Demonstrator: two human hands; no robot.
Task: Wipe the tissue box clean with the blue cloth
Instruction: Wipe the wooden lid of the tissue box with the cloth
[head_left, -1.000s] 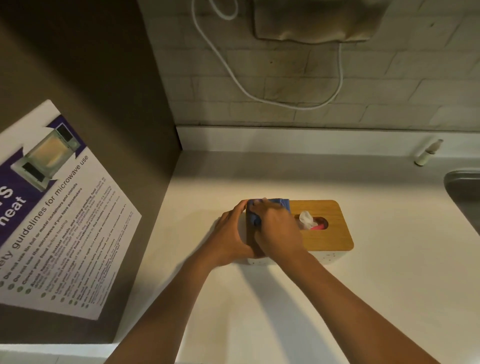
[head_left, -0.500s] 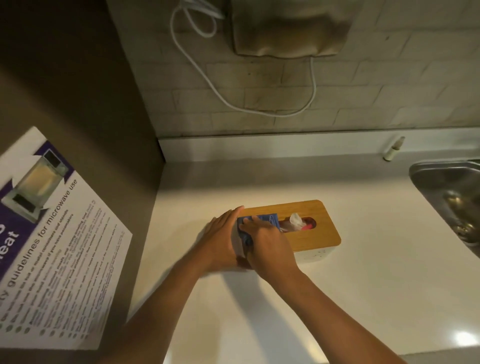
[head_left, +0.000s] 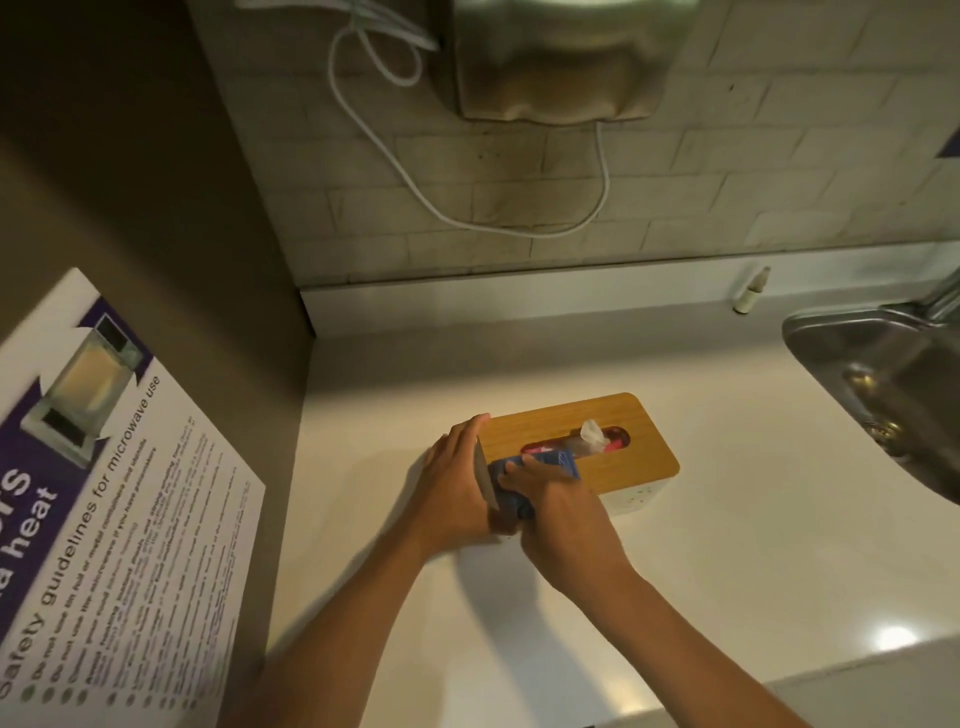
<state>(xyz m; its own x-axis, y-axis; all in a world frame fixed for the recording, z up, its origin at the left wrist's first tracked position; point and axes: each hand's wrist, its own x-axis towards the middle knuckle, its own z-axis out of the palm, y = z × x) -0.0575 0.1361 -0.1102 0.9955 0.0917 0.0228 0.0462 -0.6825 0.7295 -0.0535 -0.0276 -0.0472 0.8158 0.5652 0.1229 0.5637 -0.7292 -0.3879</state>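
A tissue box (head_left: 613, 447) sits on the pale desk (head_left: 727, 545), a little left of the middle. It has a brown wooden top and white sides. A white tissue (head_left: 592, 432) sticks up out of the long slot in the top.

The person's left hand (head_left: 457, 488) is at the left end of the box. Its fingers are straight and lie flat against that end, and the fingertips reach up to the top edge. This grip is open and flat, and it holds nothing; it only presses on the box.

The right hand (head_left: 556, 506) lies on the near left corner of the box. Under it is the blue cloth (head_left: 545, 467), bunched up on the wooden top and hanging a bit over the front edge. The fingers bend down over the cloth and press it onto the box. So this grip is narrow and is full of cloth. The cloth touches the near end of the slot.

A metal sink (head_left: 883, 384) is set into the desk on the right, well apart from the box. A small pale bottle (head_left: 750, 291) stands at the back by the wall. A white cable (head_left: 467, 208) hangs in a loop on the tiled wall. On the left, a poster (head_left: 119, 519) about microwave safety is stuck on a dark panel.
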